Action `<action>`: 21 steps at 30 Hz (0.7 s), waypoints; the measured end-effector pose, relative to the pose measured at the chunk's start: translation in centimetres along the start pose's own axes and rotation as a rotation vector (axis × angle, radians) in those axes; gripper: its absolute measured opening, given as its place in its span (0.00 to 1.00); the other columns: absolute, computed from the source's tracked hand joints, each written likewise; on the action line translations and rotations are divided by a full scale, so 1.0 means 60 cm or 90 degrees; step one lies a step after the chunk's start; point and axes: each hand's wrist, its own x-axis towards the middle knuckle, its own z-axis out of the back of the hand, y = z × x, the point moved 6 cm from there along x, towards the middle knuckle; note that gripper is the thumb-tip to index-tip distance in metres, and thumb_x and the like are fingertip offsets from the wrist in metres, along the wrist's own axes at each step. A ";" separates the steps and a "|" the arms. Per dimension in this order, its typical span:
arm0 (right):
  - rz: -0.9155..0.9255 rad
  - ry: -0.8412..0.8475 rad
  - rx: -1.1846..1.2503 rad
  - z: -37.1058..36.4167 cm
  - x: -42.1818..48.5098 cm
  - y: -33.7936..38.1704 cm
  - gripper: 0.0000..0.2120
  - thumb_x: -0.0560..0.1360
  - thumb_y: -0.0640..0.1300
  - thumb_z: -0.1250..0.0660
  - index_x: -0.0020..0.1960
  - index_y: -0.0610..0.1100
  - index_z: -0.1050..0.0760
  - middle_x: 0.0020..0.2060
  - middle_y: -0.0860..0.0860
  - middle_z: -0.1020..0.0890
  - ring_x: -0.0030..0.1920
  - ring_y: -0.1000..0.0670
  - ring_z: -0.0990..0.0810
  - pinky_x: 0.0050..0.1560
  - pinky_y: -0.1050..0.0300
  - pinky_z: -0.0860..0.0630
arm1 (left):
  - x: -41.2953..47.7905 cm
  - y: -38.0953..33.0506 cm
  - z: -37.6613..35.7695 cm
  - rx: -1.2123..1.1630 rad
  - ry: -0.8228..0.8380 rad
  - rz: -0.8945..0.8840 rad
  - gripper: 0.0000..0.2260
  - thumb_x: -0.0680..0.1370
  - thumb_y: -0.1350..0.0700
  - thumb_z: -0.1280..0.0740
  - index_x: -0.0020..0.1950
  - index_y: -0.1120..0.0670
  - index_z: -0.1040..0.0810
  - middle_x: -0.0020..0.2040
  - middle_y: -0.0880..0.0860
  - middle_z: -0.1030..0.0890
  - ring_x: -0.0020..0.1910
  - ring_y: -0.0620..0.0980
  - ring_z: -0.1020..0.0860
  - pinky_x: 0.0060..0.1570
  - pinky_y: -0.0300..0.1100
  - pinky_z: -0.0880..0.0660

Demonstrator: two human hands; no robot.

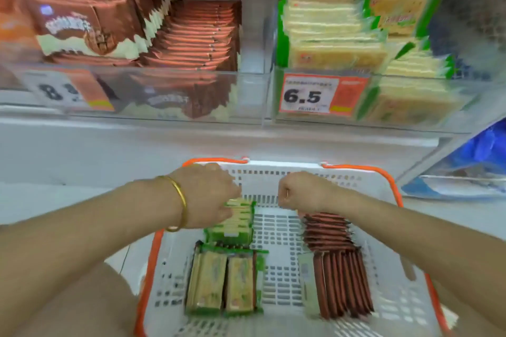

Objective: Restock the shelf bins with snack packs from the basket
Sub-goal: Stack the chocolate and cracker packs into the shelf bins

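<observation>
A white basket with an orange rim stands in front of me below the shelf. On its left lie green snack packs, with more green packs nearer me. On its right stand brown snack packs in two rows. My left hand, with a gold bangle on the wrist, reaches down and its fingers curl over the far row of green packs. My right hand is curled at the far end of the brown packs, and its fingertips are hidden beneath it.
Above, a clear shelf bin holds brown packs behind an 8-something price tag. The clear bin to its right holds green-and-yellow packs behind a 6.5 tag. A blue bag lies at the right on a lower shelf.
</observation>
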 end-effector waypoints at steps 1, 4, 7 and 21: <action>-0.006 0.026 -0.014 -0.037 0.035 -0.005 0.06 0.77 0.44 0.37 0.49 0.43 0.23 0.49 0.44 0.17 0.46 0.46 0.17 0.50 0.55 0.22 | 0.005 0.008 -0.022 0.054 0.066 0.000 0.21 0.80 0.43 0.47 0.69 0.50 0.32 0.67 0.52 0.30 0.68 0.54 0.35 0.66 0.47 0.36; 0.009 0.048 -0.033 -0.126 0.121 0.003 0.14 0.78 0.44 0.37 0.62 0.40 0.28 0.60 0.43 0.24 0.60 0.43 0.26 0.57 0.53 0.29 | 0.005 0.021 -0.050 0.078 0.152 -0.011 0.19 0.82 0.46 0.47 0.70 0.52 0.34 0.67 0.53 0.31 0.69 0.56 0.36 0.66 0.50 0.36; 0.028 0.009 -0.011 -0.200 0.184 0.029 0.16 0.77 0.42 0.35 0.64 0.40 0.31 0.61 0.42 0.29 0.59 0.43 0.28 0.56 0.52 0.28 | 0.002 0.027 -0.052 0.047 0.126 -0.021 0.18 0.82 0.46 0.48 0.69 0.51 0.35 0.65 0.53 0.30 0.66 0.54 0.34 0.64 0.49 0.34; -0.034 -0.053 -0.195 -0.297 0.183 0.055 0.15 0.71 0.26 0.37 0.36 0.42 0.38 0.63 0.40 0.32 0.46 0.45 0.28 0.40 0.53 0.28 | -0.004 0.017 -0.078 0.017 0.106 -0.030 0.19 0.82 0.47 0.47 0.71 0.51 0.37 0.66 0.52 0.31 0.66 0.53 0.36 0.65 0.49 0.36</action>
